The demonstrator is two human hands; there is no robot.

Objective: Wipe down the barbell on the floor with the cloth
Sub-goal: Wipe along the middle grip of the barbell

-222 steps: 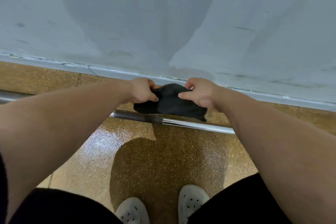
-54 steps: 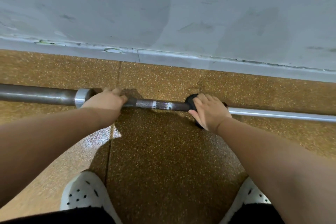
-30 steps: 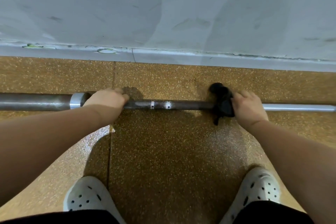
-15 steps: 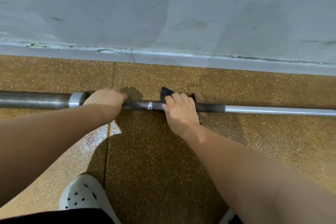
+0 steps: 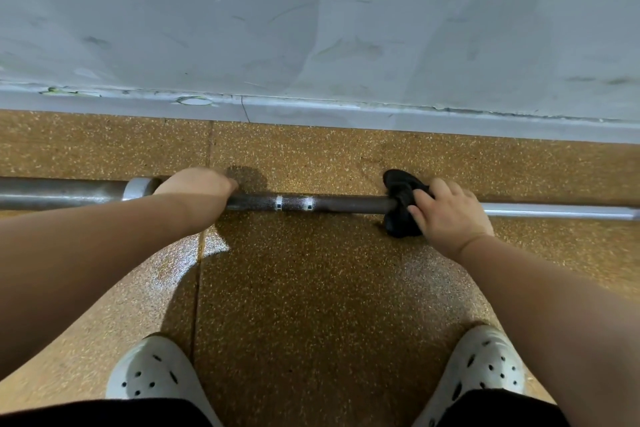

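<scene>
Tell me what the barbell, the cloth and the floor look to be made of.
The barbell: metal, likely steel; dark rough grip section, bright polished stretch at right.
The cloth: soft black fabric, bunched in folds round the bar.
The floor: speckled ochre sheet with glossy glare, perhaps rubber or vinyl; uncertain.

Head view as I see it on my remote feed: the left forearm [image 5: 104, 253] and right forearm [image 5: 536, 305] are bare along their whole visible length, as are the left hand [image 5: 197, 184] and right hand [image 5: 450, 215]. Each foot wears a white, rounded, clog-type shoe, the left shoe [image 5: 152, 371] and the right shoe [image 5: 485, 360], whose toe cap is pierced with scattered small dark vent holes. Along the bottom edge I make out a black garment [image 5: 104, 412] over both legs, its fabric plain and its cut not discernible to me.
</scene>
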